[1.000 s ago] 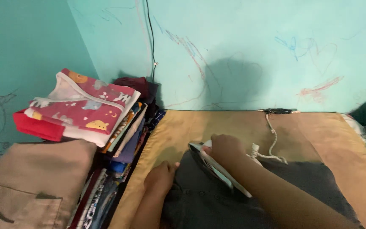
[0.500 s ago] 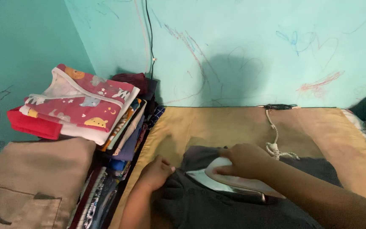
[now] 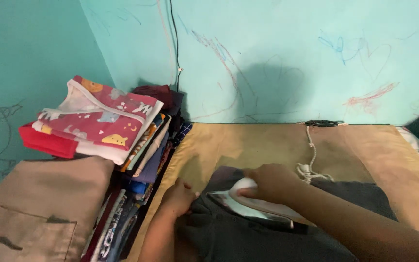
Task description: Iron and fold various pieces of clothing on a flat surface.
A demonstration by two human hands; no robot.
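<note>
My right hand [image 3: 269,182] grips the handle of a white clothes iron [image 3: 248,204] that rests on a dark grey garment [image 3: 248,237]. The iron's tip points left. My left hand [image 3: 179,198] presses the garment's left edge flat, just beside the iron's tip. The garment lies on a tan padded ironing surface [image 3: 229,143]. A white braided cord [image 3: 310,165] runs from the iron back toward the wall.
A stack of folded clothes [image 3: 122,140], topped by a red printed piece [image 3: 98,121], stands at the left. A beige folded garment [image 3: 40,204] lies in front of it. The scribbled turquoise wall [image 3: 277,58] is close behind. A black cable [image 3: 174,43] hangs down it.
The iron has turned its tip to the left and slid across the garment. My left hand has shifted slightly along the garment's edge. The view has moved a little.
</note>
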